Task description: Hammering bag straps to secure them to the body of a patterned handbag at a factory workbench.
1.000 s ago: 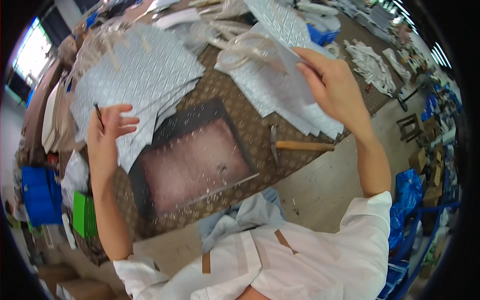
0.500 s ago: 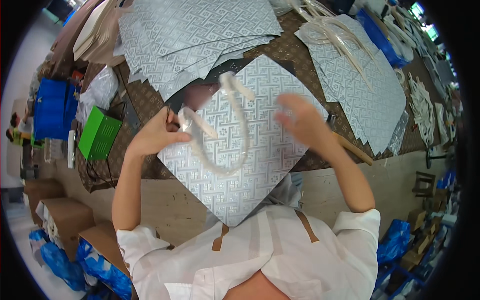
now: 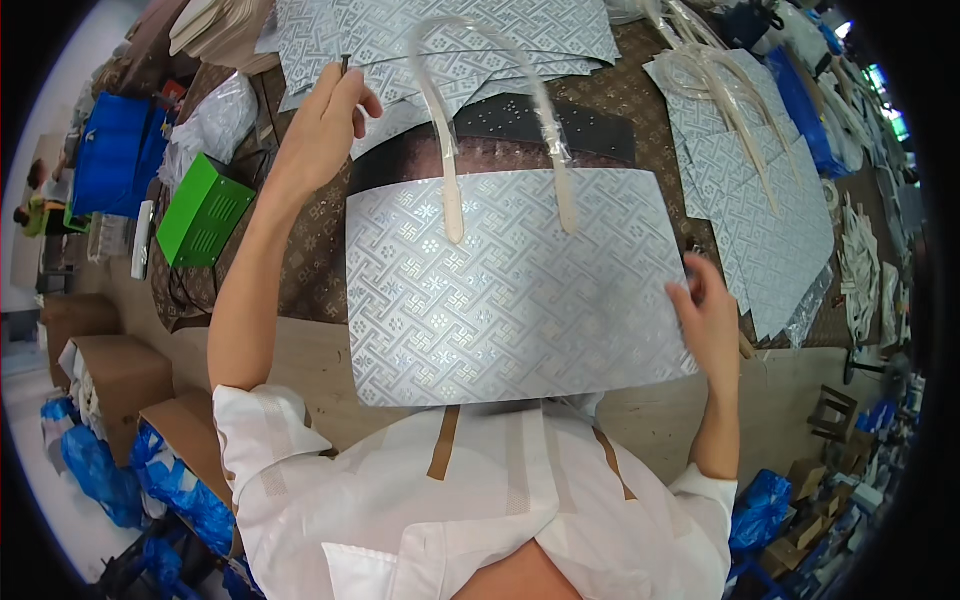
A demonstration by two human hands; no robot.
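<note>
1. A silver patterned panel [image 3: 510,290] with a clear looped handle [image 3: 495,110] attached near its top edge is held flat at picture centre, over a dark perforated mat [image 3: 560,125] on the brown tabletop [image 3: 310,250].
2. Right hand [image 3: 712,318], at 3 o'clock of the panel: fingers are curled over the panel's right edge, pinching it.
3. Left hand [image 3: 325,125], at 11 o'clock, is off the panel; fingers are closed on a thin dark tool [image 3: 345,68], against a stack of matching silver panels [image 3: 420,40].
4. More handled panels [image 3: 760,190] lie at 2 o'clock; a green box [image 3: 203,208] sits at 9 o'clock.
5. Risk, as judged: the panel is supported on one edge only, so sagging, creasing or slipping off the mat is possible. The handle loop could catch on the stack.
</note>
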